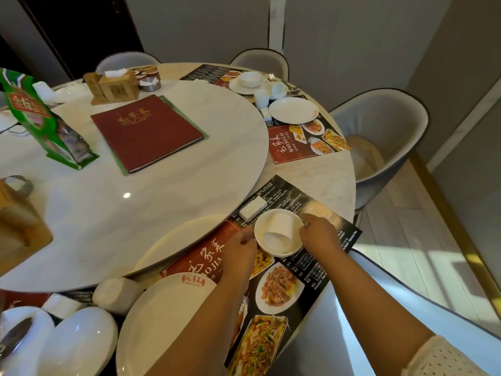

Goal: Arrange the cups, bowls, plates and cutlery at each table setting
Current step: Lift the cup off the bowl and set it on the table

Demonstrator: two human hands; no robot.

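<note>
Head view, round marble table w/ place settings. Left hand point(240, 249) and right hand point(317, 234) both grip the rim of a small white ceramic bowl point(261, 234), one on each side, fingers curled onto the edge. Inside the bowl lies a white handleless ceramic cup point(278, 230), tipped on its side, mouth toward the far side of the table. Whether the bowl rests on the mat or is held just above it cannot be told.

Under the bowl: a black-and-red paper placemat printed w/ food photos point(282, 289), at the near-right table edge. Just beyond the bowl on the same mat, a white rectangular ceramic rest point(253, 208). Near-left of the hands, a large white round plate w/ red logo point(162, 316), overlapping the mat's left end. Left of the plate, an upturned white cup point(115, 294); further left, two more white dishes point(78, 337), one holding a metal spoon point(15, 336).

Centre: a white round turntable point(162, 202) carrying a dark red menu book point(146, 132), a green snack bag point(40, 118) and a wooden tissue box point(118, 86).

Far right: a second setting w/ a white plate point(292, 109) on a similar mat; beyond it a bowl on a saucer point(250, 80). Grey padded chairs point(385, 134) ring the table.
</note>
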